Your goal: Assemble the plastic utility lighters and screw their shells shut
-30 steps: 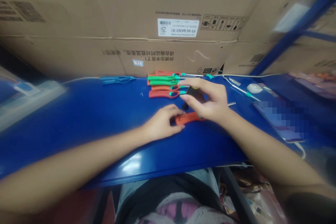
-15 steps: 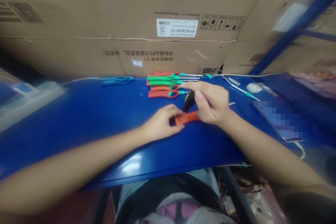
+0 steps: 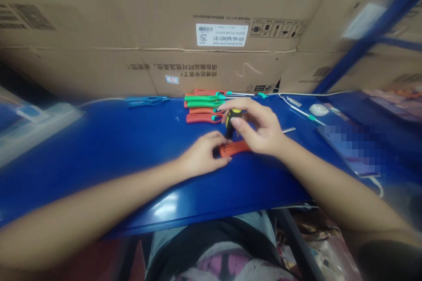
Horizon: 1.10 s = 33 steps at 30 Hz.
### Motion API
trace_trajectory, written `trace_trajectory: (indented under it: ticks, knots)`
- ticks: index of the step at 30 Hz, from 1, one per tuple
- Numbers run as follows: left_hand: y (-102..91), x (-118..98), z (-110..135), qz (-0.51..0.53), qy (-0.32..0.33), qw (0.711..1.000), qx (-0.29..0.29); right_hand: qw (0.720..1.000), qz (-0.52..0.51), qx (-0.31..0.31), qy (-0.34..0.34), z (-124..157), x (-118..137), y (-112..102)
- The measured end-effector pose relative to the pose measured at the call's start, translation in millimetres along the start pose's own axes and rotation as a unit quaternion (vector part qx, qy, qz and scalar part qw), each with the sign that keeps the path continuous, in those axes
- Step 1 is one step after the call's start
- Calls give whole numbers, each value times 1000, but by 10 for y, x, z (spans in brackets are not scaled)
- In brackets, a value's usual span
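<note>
An orange lighter (image 3: 234, 148) is pinned flat on the blue bench (image 3: 115, 140) by the closed left hand (image 3: 202, 154), steadying it while a black-and-yellow screwdriver (image 3: 231, 122) is gripped upright by the right hand (image 3: 260, 129), tip at the lighter's end.

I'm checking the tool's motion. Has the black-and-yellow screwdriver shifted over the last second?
Yes. The screwdriver in the right hand has tipped more upright and moved left, nearer the row of orange and green handles.
</note>
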State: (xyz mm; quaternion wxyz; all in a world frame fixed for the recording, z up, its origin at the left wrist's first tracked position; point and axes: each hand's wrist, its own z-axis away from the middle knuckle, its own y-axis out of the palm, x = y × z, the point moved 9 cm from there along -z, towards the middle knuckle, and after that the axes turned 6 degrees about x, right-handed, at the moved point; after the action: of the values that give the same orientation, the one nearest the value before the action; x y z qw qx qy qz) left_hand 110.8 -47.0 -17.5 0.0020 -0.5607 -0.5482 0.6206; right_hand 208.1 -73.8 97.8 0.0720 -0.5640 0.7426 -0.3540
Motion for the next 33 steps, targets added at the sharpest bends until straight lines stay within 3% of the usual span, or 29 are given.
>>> trace_trajectory:
  ticks: [2,4,7,9,11,14,16,20,26,30,33]
  knots:
    - [4,0,-1,-3,1,1000,2,998,40,-32,-31,13,48,-50]
    - [4,-5,-1,-4,1,1000,4,997,57,-18,-48,14,69,-35]
    - [-6,-15,-1,-7,-2,1000,3,998,-27,53,-2,-6,-29,62]
    - [-5,-16,-2,-11,-6,1000,6,995,-66,68,29,-5,-90,84]
    - [-1,-12,-4,-12,-7,1000,6,999,-26,30,15,0,-78,8]
    - [0,-10,-5,-16,-2,1000,2,995,68,-36,-61,31,78,-112]
    - [1,-10,-5,-18,1,1000,0,996,58,-7,-69,20,120,-69]
    - [-2,-8,1,-14,2,1000,-2,997,-29,70,-17,-16,86,65]
    - [10,6,3,-21,-7,1000,7,988,101,-22,-110,58,202,-83]
    - [1,-9,1,-13,3,1000,1,997,12,55,-47,-1,115,47]
    - [-1,-16,-2,-15,7,1000,-1,999,16,33,-38,-3,99,39]
